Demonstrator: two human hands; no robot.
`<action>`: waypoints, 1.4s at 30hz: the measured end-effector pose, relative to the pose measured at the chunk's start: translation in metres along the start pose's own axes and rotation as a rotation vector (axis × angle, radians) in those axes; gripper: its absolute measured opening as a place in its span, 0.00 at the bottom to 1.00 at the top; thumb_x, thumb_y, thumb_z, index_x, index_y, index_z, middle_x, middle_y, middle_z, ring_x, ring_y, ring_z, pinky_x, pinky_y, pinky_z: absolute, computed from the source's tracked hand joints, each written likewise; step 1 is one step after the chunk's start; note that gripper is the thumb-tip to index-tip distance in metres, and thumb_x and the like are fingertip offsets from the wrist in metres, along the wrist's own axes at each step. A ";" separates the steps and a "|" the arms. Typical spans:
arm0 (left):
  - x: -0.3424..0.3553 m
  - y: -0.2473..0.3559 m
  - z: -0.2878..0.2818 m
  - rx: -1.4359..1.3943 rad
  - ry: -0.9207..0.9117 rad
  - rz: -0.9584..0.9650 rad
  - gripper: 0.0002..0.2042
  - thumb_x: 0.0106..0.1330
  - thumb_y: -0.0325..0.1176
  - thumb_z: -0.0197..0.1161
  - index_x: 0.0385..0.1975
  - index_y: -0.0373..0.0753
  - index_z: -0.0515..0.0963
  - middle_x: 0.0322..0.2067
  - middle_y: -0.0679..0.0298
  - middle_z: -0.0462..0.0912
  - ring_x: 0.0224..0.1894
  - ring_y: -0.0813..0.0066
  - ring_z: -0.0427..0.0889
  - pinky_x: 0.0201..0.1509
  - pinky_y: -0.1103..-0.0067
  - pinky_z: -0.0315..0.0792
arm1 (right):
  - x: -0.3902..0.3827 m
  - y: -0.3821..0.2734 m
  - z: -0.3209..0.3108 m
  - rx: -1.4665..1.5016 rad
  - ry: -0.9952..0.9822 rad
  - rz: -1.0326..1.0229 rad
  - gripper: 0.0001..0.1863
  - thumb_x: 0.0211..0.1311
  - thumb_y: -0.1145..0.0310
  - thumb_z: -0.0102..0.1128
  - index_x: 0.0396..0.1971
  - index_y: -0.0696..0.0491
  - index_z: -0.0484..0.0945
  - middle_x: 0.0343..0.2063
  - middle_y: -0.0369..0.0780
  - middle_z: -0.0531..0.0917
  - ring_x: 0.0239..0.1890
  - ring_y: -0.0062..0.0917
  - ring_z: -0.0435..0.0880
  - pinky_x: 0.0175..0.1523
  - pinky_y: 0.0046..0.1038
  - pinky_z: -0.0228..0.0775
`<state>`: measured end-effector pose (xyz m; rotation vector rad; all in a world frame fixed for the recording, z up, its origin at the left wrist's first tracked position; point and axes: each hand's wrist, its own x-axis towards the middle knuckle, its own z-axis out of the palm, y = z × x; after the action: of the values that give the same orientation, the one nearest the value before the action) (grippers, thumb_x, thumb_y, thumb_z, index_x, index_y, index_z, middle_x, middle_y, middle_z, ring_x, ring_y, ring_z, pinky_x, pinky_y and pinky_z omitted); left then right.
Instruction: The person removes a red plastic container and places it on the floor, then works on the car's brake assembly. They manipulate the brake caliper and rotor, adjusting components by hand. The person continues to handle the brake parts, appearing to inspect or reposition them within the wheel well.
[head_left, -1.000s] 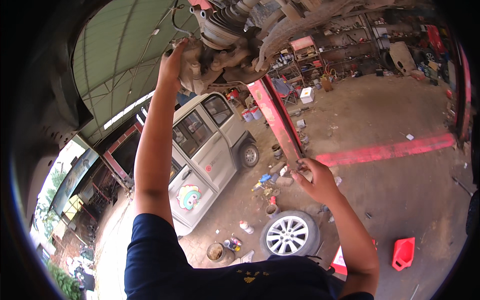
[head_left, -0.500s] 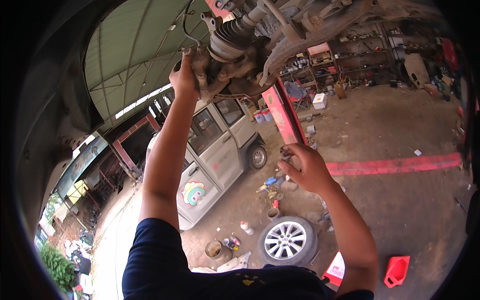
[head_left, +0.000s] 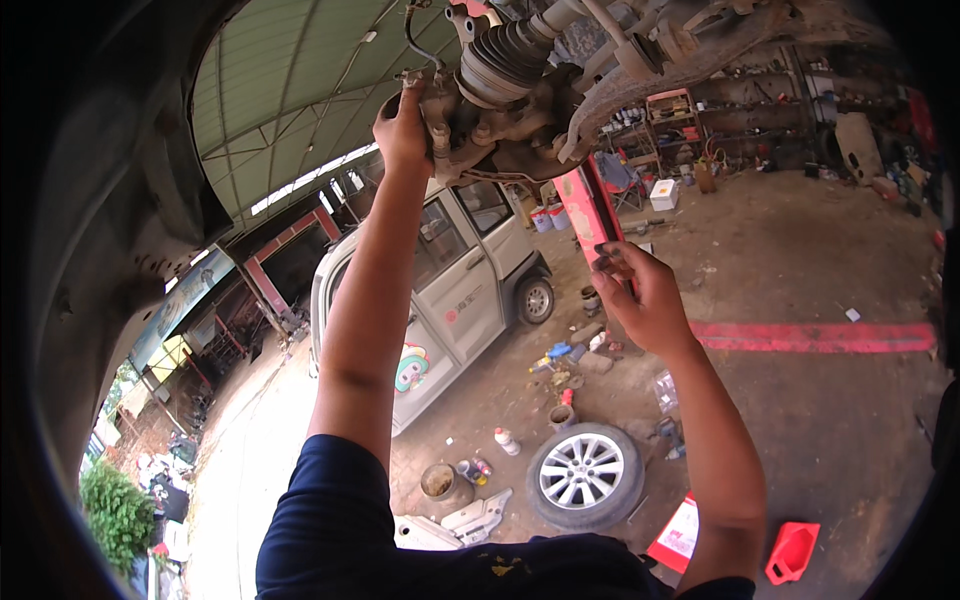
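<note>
Overhead hangs a dirty wheel hub and suspension assembly (head_left: 520,130) with a ribbed rubber axle boot (head_left: 503,65). My left hand (head_left: 402,135) reaches up and is closed round the edge of the brake caliper (head_left: 438,118), thumb on top; its other fingers are mostly hidden behind. A thin brake hose (head_left: 417,40) curves down close to that thumb. Lower and to the right, my right hand (head_left: 645,295) is raised in front of the red lift post, its fingers curled together. A small dark piece (head_left: 602,264) shows at its fingertips, too small to name.
A pale van (head_left: 465,270) stands beyond my left arm. On the floor lie a wheel (head_left: 585,478), a rusty can (head_left: 445,484), a white bottle (head_left: 507,441) and a red tray (head_left: 793,552). The red lift post (head_left: 588,210) rises behind; cluttered shelves (head_left: 680,115) line the back.
My right hand has risen toward the hub assembly, its fingers still curled. My left hand keeps its hold on the caliper. The whole view has shifted slightly, moving the scene to the right.
</note>
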<state>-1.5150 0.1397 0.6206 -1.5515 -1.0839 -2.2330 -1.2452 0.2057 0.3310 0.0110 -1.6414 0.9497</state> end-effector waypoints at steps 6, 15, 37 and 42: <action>0.008 -0.010 -0.008 0.155 0.011 0.089 0.21 0.65 0.44 0.72 0.44 0.29 0.81 0.37 0.59 0.86 0.37 0.71 0.83 0.44 0.74 0.78 | 0.082 -0.086 0.032 -0.436 0.110 -0.705 0.25 0.58 0.61 0.72 0.53 0.56 0.78 0.42 0.44 0.81 0.51 0.39 0.81 0.58 0.40 0.74; -0.003 0.000 -0.004 0.089 0.034 -0.021 0.20 0.64 0.42 0.71 0.44 0.30 0.81 0.37 0.60 0.85 0.35 0.70 0.84 0.40 0.72 0.79 | 0.246 -0.179 0.078 -1.578 -0.228 -0.437 0.17 0.67 0.57 0.60 0.50 0.46 0.88 0.54 0.38 0.87 0.58 0.26 0.84 0.60 0.38 0.71; 0.005 0.018 0.013 0.075 0.071 -0.029 0.20 0.57 0.38 0.76 0.42 0.29 0.84 0.39 0.59 0.87 0.35 0.71 0.84 0.40 0.73 0.79 | 0.261 -0.162 0.074 -1.664 -0.247 -0.462 0.20 0.60 0.55 0.67 0.50 0.47 0.89 0.50 0.37 0.90 0.52 0.28 0.88 0.53 0.40 0.81; 0.004 0.016 0.028 -0.007 0.020 0.001 0.21 0.58 0.37 0.77 0.45 0.28 0.83 0.40 0.59 0.87 0.36 0.70 0.85 0.40 0.72 0.80 | 0.258 -0.183 0.042 -1.655 -0.335 -0.483 0.27 0.45 0.53 0.75 0.48 0.47 0.89 0.47 0.38 0.90 0.51 0.27 0.89 0.52 0.35 0.82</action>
<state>-1.4878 0.1483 0.6355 -1.5286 -1.0712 -2.2487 -1.2738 0.1796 0.6481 -0.5456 -2.1372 -0.9654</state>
